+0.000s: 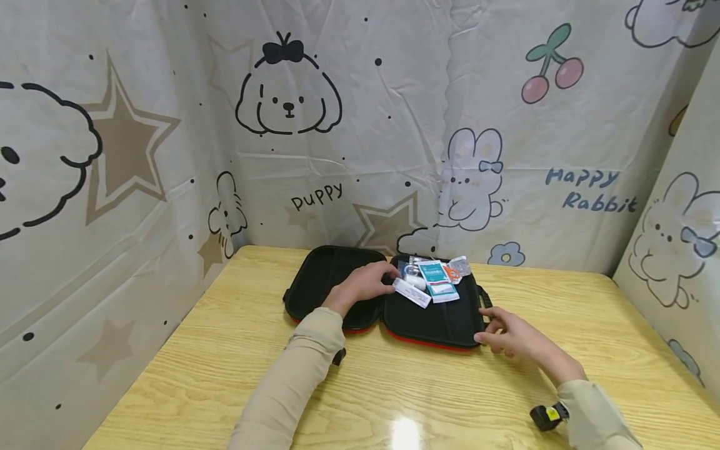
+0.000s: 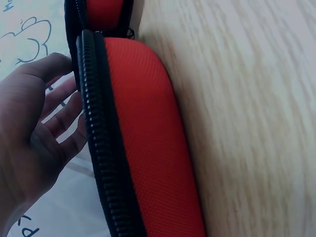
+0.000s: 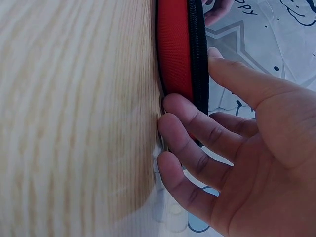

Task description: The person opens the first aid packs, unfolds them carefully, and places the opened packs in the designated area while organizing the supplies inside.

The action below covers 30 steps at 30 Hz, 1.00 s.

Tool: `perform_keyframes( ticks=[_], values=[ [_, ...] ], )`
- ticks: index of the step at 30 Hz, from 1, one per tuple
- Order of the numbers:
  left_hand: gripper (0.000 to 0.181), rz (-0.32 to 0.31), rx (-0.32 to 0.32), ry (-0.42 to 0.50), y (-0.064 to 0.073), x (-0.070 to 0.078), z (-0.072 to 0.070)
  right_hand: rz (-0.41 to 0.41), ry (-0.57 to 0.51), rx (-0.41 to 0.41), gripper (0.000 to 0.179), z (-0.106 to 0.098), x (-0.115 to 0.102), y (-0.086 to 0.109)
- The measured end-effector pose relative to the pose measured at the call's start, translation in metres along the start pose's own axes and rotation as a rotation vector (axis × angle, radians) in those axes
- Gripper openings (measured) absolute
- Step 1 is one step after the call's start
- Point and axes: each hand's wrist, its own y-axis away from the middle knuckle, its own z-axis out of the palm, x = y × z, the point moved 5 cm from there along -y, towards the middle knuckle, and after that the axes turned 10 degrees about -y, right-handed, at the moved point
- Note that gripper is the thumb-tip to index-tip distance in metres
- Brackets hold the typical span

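A black-lined zip case (image 1: 433, 328) with a red outer shell lies spread on the table, its two halves side by side. Small first-aid supplies are heaped in the right half: a teal-and-white packet (image 1: 434, 275), a white roll (image 1: 415, 281) and a narrow white printed packet (image 1: 412, 293). Reaching over the left half, my left hand (image 1: 365, 281) has thumb and forefinger slightly apart at the narrow packet's left end. In the left wrist view the case wall hides those fingertips. My right hand (image 1: 514, 336) holds the case's right edge, thumb on the rim, other fingers against the red side.
The bare left half (image 1: 329, 269) of the case shows black lining. Orange-handled scissors (image 1: 452, 274) and a silvery packet (image 1: 460, 265) lie at the heap's right. A black handle (image 1: 485, 297) sticks out on the right side. Printed cloth (image 1: 337, 156) hangs behind the wooden table (image 1: 225, 350).
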Motion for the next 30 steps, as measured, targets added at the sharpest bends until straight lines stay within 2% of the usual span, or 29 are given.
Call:
perform_keyframes(
  ticks=[8, 14, 21, 26, 30],
  values=[
    [0.033, -0.013, -0.006, -0.087, -0.002, 0.006, 0.002, -0.001, -0.01, -0.002, 0.078, 0.0, 0.001, -0.001],
    [0.032, -0.01, -0.023, -0.116, -0.003, 0.009, 0.003, 0.006, -0.012, -0.005, 0.079, 0.0, 0.002, -0.001],
    [0.027, -0.017, 0.005, -0.125, -0.001, 0.013, 0.002, 0.002, -0.013, -0.002, 0.079, 0.0, 0.002, 0.0],
    [0.028, -0.033, -0.04, -0.127, -0.002, 0.013, 0.008, 0.001, -0.012, -0.004, 0.079, 0.0, 0.002, 0.0],
    [0.029, -0.026, -0.052, -0.153, -0.002, 0.015, 0.008, 0.003, -0.012, 0.0, 0.079, 0.0, 0.003, 0.0]
  ],
)
